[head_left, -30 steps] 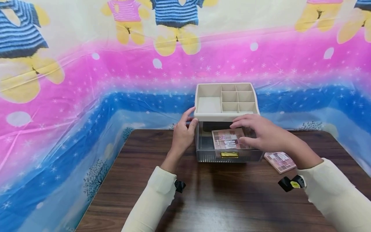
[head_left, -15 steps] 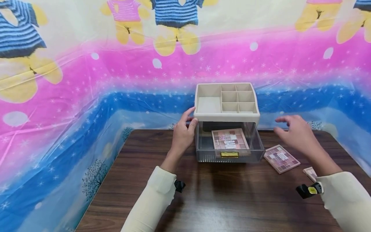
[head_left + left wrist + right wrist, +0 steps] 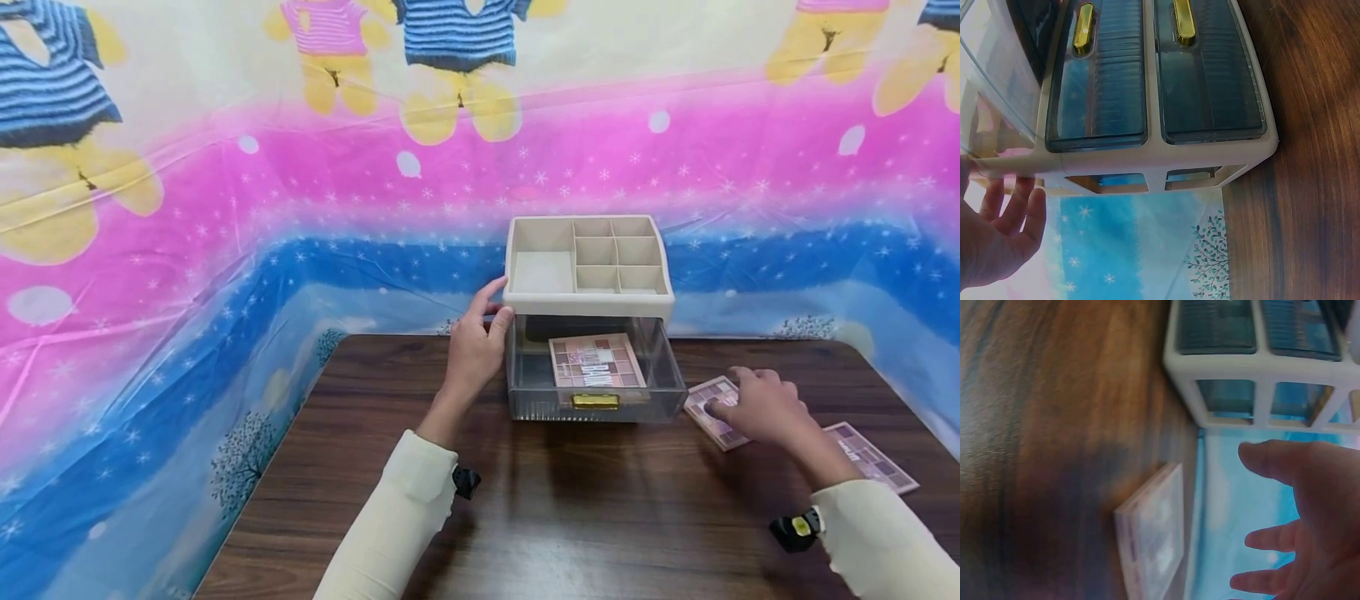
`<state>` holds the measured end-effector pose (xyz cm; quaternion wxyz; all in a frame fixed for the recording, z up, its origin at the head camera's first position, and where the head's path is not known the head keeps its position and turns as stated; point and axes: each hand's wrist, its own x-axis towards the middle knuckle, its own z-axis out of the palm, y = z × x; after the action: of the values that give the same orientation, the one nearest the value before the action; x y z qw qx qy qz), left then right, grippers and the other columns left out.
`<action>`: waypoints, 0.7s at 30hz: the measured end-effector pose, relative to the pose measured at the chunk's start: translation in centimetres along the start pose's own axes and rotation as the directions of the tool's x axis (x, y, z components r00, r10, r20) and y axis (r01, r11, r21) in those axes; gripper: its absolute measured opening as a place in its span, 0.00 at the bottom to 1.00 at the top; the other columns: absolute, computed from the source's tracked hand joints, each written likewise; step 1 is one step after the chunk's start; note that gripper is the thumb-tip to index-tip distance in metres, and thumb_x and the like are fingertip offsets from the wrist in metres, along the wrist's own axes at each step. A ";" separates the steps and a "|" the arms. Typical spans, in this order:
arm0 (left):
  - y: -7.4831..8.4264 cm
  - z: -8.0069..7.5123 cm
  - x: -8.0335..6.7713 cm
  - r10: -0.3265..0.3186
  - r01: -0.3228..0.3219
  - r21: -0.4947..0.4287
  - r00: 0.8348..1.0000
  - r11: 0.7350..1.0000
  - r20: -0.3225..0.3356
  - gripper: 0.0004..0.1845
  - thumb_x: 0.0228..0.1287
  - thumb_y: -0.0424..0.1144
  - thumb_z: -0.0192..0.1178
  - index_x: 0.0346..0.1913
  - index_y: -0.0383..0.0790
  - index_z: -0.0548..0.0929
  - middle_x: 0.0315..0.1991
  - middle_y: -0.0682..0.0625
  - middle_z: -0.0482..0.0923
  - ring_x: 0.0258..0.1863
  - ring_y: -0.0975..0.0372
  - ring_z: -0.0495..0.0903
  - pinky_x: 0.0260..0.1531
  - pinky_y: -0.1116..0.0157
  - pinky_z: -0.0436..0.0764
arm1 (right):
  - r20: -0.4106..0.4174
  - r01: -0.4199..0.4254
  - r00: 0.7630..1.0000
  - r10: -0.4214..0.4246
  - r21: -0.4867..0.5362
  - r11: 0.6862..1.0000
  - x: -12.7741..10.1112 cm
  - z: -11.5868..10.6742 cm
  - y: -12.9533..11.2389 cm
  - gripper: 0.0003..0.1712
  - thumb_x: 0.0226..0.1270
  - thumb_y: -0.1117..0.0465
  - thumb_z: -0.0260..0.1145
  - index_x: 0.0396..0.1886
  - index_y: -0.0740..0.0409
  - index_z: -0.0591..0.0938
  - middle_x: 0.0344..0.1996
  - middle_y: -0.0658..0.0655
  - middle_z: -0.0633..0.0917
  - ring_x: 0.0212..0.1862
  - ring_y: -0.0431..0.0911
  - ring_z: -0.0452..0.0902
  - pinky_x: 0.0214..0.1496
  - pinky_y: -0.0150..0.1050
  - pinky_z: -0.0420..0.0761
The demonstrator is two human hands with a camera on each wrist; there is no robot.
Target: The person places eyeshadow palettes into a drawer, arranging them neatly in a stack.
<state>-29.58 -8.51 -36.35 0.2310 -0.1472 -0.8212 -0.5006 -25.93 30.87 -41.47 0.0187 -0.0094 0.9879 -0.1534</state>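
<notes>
A cream organizer [image 3: 588, 279] with open top compartments stands at the table's far edge. Its clear top drawer [image 3: 525, 383] is pulled out, and a pink eyeshadow palette [image 3: 596, 361] lies inside. My left hand [image 3: 487, 321] rests with relaxed fingers against the organizer's left side; the left wrist view shows that left hand [image 3: 997, 237] beside the organizer [image 3: 1154, 153]. My right hand [image 3: 738, 400] hovers with spread fingers over a second palette [image 3: 705, 402] on the table. In the right wrist view the right hand [image 3: 1310, 506] is apart from the palette [image 3: 1154, 531].
A third palette [image 3: 870, 457] lies on the dark wooden table [image 3: 525, 517] at the right, behind my right wrist. Lower drawers with gold handles [image 3: 1084, 28] are closed. A colourful plastic sheet [image 3: 225, 208] hangs behind and around the table.
My right hand left the palette in the drawer, swung right and came down over the palette on the table. The left hand stayed on the organizer.
</notes>
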 end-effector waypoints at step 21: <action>0.0 0.0 0.0 0.014 -0.014 0.015 1.000 1.000 -0.003 0.25 0.79 0.45 0.54 0.75 0.53 0.70 0.54 0.40 0.84 0.50 0.50 0.87 0.46 0.50 0.86 | 0.102 -0.061 0.993 0.061 0.005 0.998 0.8 3.9 3.0 0.49 0.66 0.36 0.66 0.62 0.78 0.69 0.51 0.87 0.68 0.46 0.77 0.68 0.44 0.70 0.71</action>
<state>-29.54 -8.50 -36.35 0.2366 -0.1503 -0.8237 -0.4929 -26.63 32.56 -46.18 0.0737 0.0131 0.9849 -0.1559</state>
